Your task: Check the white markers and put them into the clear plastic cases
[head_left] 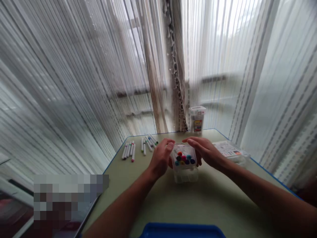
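Observation:
A clear plastic marker case (185, 175) is between my two hands above the middle of the table. Several markers (183, 158) lie inside it, their coloured round ends facing me in orange, pink, teal, yellow and dark blue. My left hand (162, 157) grips the case's left side, thumb near its upper edge. Around the right side curls my right hand (201, 150), with its thumb over the top and fingertips partly showing behind the case. The case's lower part sticks out below the markers, see-through.
White markers (128, 150) lie in a row on the left of the green table (173, 205), with more loose markers (148, 142) beside them. A clear lidded container (197, 120) stands at the back. Right lies a flat clear package (230, 150). A blue edge (183, 229) shows in front.

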